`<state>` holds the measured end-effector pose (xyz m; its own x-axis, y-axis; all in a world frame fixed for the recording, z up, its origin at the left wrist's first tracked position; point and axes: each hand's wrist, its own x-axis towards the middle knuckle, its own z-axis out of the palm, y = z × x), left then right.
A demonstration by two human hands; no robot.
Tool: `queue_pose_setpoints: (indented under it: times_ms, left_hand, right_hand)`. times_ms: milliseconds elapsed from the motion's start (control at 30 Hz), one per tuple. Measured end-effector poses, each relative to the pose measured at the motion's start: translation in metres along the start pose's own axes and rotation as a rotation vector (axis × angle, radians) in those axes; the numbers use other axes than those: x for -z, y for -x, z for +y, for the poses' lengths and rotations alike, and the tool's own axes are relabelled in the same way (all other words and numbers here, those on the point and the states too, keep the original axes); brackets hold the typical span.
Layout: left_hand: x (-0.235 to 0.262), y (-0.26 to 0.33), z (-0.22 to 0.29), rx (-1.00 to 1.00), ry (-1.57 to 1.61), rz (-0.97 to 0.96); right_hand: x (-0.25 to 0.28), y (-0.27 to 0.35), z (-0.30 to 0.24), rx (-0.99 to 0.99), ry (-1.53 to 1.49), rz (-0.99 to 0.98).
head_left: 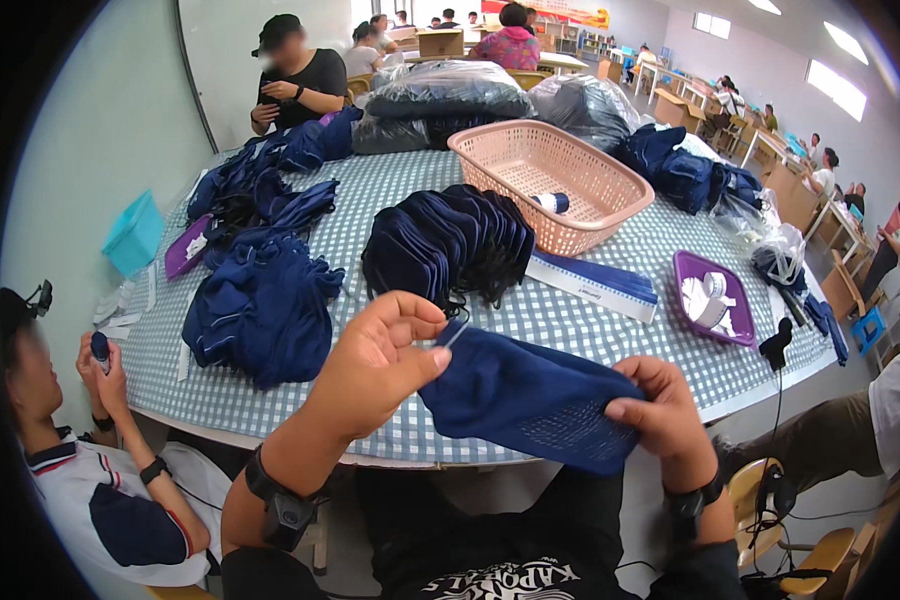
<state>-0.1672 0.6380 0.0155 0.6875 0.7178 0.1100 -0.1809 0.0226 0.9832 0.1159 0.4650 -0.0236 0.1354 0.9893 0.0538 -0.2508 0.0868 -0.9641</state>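
Above the table's near edge, my two hands stretch a navy blue knit sock with a patch of mesh pattern. My left hand pinches its upper left corner, where a thin pale strip shows by the thumb. My right hand grips the other end between thumb and fingers. Just beyond lies a fanned stack of navy socks with loose dark threads at its edge. To the left of my left hand is a loose heap of navy socks.
A pink plastic basket holds a small banded roll. Right of it sits a purple tray with white label rolls. Stuffed plastic bags line the back of the checked table. One person sits close at left, another across.
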Motion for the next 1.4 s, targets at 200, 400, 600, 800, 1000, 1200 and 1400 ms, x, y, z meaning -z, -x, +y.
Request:
queue_pose_setpoints:
  times_ms: [200,400,600,800,1000,1200,1400]
  left_hand:
    - [0.012,0.006,-0.05,0.314,-0.254,-0.122]
    - [0.002,0.005,-0.069,0.112,-0.972,-0.063]
    - [0.01,0.005,-0.078,-0.026,-1.053,0.114]
    - [0.008,0.0,-0.077,-0.038,-1.038,0.115]
    - [0.013,0.001,-0.072,0.051,-1.101,-0.076]
    - [0.017,0.008,-0.069,0.215,-0.647,-0.172]
    - [-0.001,0.001,-0.081,0.378,-0.184,-0.261]
  right_hand:
    - [0.022,-0.042,0.015,-0.126,0.798,0.148]
    - [0.032,-0.038,0.034,-0.021,1.125,0.167]
    - [0.02,-0.033,0.027,-0.068,1.147,0.185]
    - [0.02,-0.034,0.027,-0.056,1.215,0.189]
    - [0.019,-0.032,0.025,0.035,1.205,0.154]
    - [0.031,-0.035,0.023,-0.052,0.24,0.07]
    - [0.053,-0.095,0.005,0.099,0.76,0.221]
